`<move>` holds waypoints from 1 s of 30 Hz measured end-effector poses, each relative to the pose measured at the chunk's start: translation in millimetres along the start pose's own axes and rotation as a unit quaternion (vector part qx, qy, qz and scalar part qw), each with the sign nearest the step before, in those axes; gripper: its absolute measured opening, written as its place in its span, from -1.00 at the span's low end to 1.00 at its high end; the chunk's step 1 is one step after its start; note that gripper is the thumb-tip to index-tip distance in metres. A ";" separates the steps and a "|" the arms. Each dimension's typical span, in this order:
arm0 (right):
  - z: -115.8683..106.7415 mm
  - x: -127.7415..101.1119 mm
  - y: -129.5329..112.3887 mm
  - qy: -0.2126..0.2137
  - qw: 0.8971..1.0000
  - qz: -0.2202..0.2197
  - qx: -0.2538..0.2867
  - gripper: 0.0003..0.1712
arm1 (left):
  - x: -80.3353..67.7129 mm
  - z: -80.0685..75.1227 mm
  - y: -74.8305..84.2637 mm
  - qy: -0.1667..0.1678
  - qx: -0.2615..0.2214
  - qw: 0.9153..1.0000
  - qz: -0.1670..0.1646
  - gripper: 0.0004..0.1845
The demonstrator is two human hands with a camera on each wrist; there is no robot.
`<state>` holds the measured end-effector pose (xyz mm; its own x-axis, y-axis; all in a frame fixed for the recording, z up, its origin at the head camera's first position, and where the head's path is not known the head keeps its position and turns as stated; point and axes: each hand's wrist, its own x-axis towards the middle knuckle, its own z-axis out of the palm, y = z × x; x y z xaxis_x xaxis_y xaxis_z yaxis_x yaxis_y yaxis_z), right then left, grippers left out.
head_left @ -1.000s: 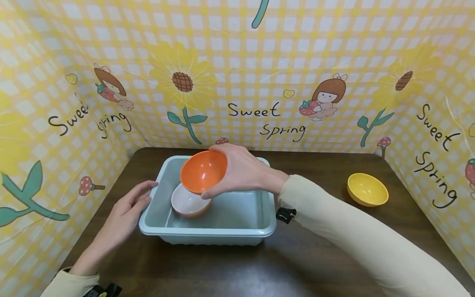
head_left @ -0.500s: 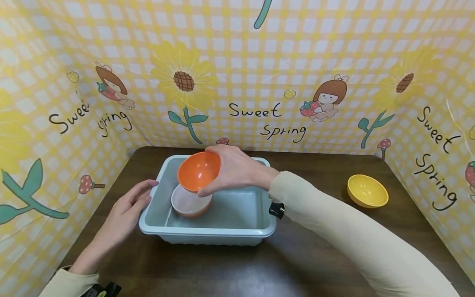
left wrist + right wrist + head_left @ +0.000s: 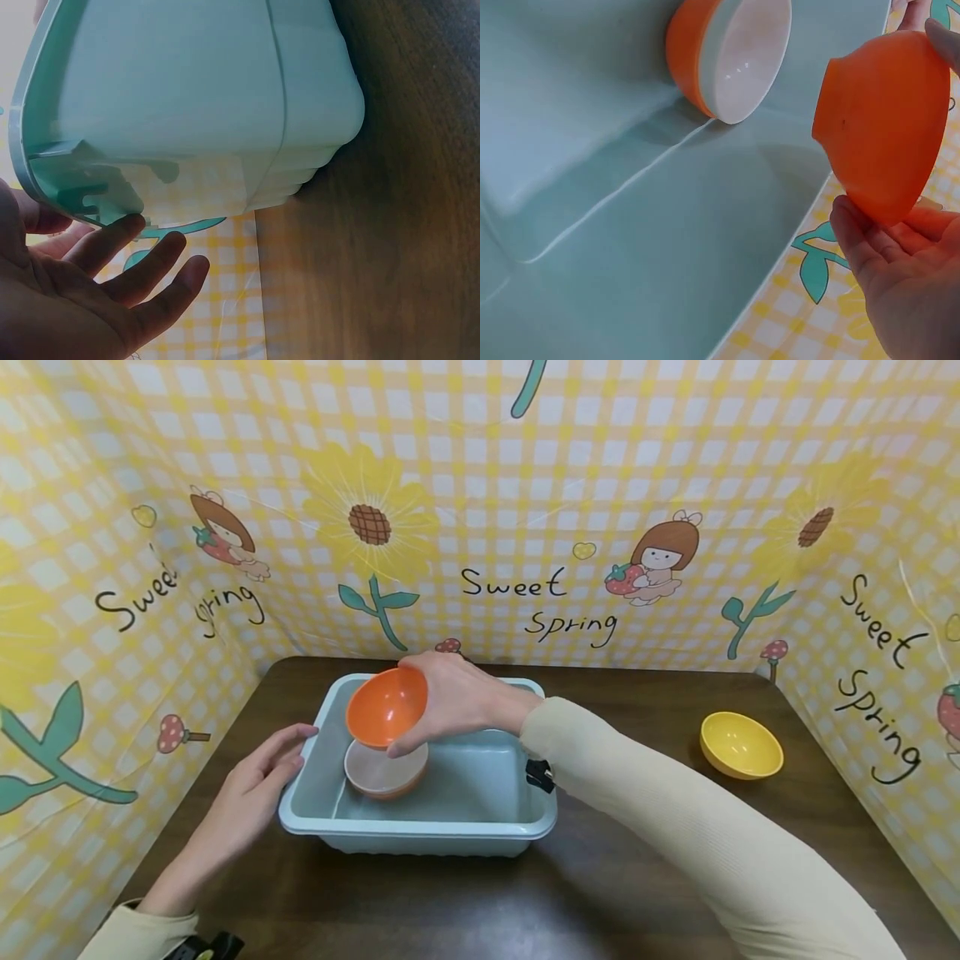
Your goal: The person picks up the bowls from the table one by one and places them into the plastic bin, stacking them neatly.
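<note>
We note the orange bowl (image 3: 386, 707) at centre frame looks like smooth plastic with a soft sheen. The white-lined bowl (image 3: 381, 768) below it is glossy inside. The pale green tub (image 3: 420, 831) appears as smooth, semi-matt plastic. The table (image 3: 637, 877) along the bottom shows dark wood grain. The backdrop (image 3: 480, 485) across the top looks like printed, creased sheet.

Fingers (image 3: 855, 232) grip orange bowl (image 3: 885, 127) above teal bin (image 3: 630, 247).
</note>
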<state>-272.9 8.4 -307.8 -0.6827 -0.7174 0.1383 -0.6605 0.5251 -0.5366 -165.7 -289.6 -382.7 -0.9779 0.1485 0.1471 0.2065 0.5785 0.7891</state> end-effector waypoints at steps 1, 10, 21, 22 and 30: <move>0.7 1.6 0.7 -0.004 1.000 -0.002 -0.004 0.15 | -0.2 0.0 -0.1 -0.001 0.001 1.000 0.000 -0.55; 9.0 8.2 4.7 -0.024 0.999 -0.012 -0.018 0.19 | -0.7 -0.9 0.0 -0.001 -0.002 1.000 0.003 -0.56; 22.3 10.3 6.6 -0.047 0.999 -0.009 0.019 0.07 | -0.2 0.0 -2.8 0.011 -0.002 1.000 0.021 -0.58; 23.4 10.6 7.1 -0.048 0.999 -0.012 0.020 0.03 | -0.2 0.1 -3.0 0.012 -0.004 1.000 0.022 -0.58; 33.2 13.2 11.1 -0.057 0.998 -0.007 0.010 -0.09 | -0.7 -0.6 -1.9 0.006 -0.001 1.000 0.012 -0.57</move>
<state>-278.8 -10.4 -339.5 -0.6321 -0.7732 0.0506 -0.6627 0.5056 -0.5525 -165.4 -291.2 -383.9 -0.9732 0.1516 0.1728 0.2290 0.5734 0.7866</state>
